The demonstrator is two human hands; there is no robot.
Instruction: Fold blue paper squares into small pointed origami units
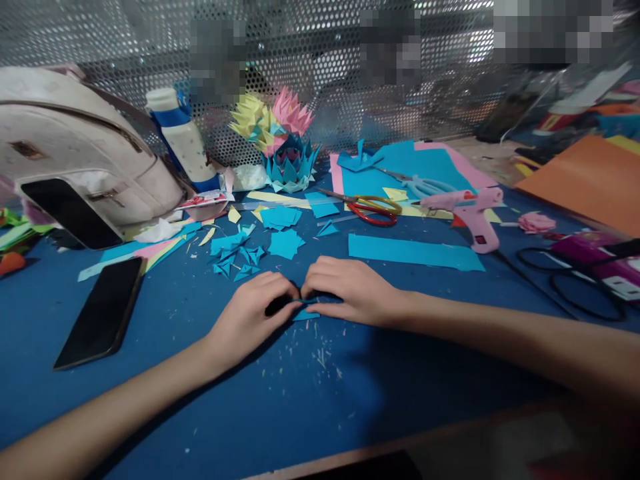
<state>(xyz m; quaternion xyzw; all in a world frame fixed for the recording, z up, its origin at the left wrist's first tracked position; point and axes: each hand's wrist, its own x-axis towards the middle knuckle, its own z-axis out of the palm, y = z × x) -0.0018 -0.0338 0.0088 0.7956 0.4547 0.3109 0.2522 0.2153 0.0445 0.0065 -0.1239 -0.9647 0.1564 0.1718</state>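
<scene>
My left hand [257,309] and my right hand [351,291] meet near the middle of the blue table [220,420]. Between their pinched fingertips is a small blue paper piece [306,315], partly hidden by the fingers. Just beyond my left hand lie several folded blue pieces [231,252] and a stack of blue paper shapes [286,244]. A blue paper strip [415,253] lies behind my right hand. Small paper scraps are scattered in front of the fingers.
Two phones [103,313] and a white backpack [75,140] are at left, beside a bottle [183,140]. Paper flowers [290,163] stand at the back. Red-and-yellow scissors [373,208], a pink glue gun [473,217] with its cable, and orange paper [585,183] lie toward the right.
</scene>
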